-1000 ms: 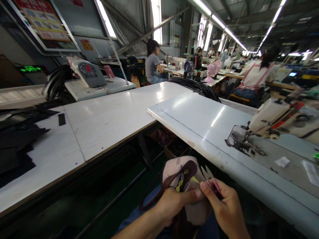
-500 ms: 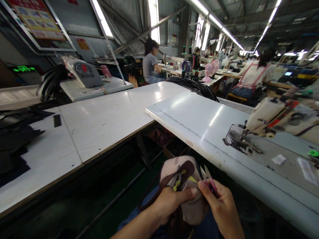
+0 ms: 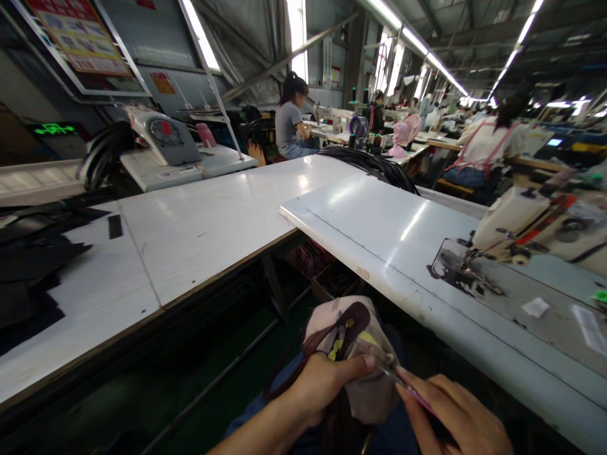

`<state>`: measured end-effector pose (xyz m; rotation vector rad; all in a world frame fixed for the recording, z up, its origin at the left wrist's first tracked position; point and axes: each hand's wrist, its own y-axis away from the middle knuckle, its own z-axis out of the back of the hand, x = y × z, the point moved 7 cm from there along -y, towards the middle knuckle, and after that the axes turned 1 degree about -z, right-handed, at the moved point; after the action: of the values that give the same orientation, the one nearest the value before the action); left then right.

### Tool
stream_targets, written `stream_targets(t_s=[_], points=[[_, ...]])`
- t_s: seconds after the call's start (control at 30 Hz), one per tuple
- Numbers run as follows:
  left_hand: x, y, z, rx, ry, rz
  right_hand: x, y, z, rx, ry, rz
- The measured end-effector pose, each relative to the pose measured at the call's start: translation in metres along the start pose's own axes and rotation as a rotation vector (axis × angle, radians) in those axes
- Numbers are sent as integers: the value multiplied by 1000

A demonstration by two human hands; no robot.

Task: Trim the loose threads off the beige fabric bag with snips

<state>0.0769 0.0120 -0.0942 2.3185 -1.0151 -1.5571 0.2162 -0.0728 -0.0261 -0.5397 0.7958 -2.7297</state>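
Moved since earlier frame: scissors (image 3: 396,377), now down across bag (image 3: 372,399). Gripping scissors in right hand (image 3: 458,411); pinching bag in left hand (image 3: 322,384).

The bag (image 3: 372,398) is pale, matt cloth, softly creased, with smooth dark brown trim (image 3: 358,318) that looks like leather. The scissors (image 3: 389,371) have shiny metal blades and pink handles, seemingly plastic. The table (image 3: 227,218) at left has a smooth, glossy white top; the sewing table (image 3: 355,218) at right is glossy too, its rounded near edge chipped. The sewing machine (image 3: 512,221) there has a painted, slightly shiny casing and bare metal parts. At far left, the black pieces (image 3: 33,259) look matt and sheet-like.
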Motion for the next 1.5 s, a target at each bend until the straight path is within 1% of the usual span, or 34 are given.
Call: stream_targets(t_s=[0.17, 0.33, 0.43, 0.53, 0.67, 0.73, 0.8, 0.87, 0.93, 1.0, 1.07, 1.13, 1.23, 1.27, 1.37, 1.5], points=[[0, 0, 0, -18, -1, -3, 2, -1, 1, 11, 70, 71], [1, 1, -1, -15, -41, -7, 9, -7, 7, 10, 195, 98], [0, 1, -2, -3, -51, -30, 11, -10, 9, 11, 227, 105], [0, 0, -1, 18, -56, -39, 9, -11, 8, -2, 178, 93], [4, -3, 0, 44, -43, -11, 5, -13, 3, -26, -5, 45], [7, -3, 1, 33, -58, 19, 2, -13, -2, -41, -115, -4], [11, -1, -2, 50, -91, 62, -2, -11, -11, -24, -295, -95], [11, 0, -4, 69, -75, 79, -11, -7, -22, -14, -533, -250], [5, 0, -3, 63, -13, 55, -22, 1, -29, -72, -713, -416], [-3, -2, -2, 50, 36, 17, -32, 8, -32, -140, -762, -564], [-6, -4, -2, 51, 39, 12, -38, 9, -29, -176, -724, -637], [-5, -4, -5, 48, 18, 29, -36, -1, -27, -122, -648, -623], [-3, -4, -10, 44, -4, 15, -24, -24, -27, 36, -537, -492], [-2, -3, -10, 38, -10, 10, -21, -30, -27, 62, -502, -453], [0, -2, -10, 10, -39, 25, -17, -39, -29, 61, -391, -368], [-1, -1, -12, 31, -44, -13, -16, -34, -37, 69, -257, -310]])
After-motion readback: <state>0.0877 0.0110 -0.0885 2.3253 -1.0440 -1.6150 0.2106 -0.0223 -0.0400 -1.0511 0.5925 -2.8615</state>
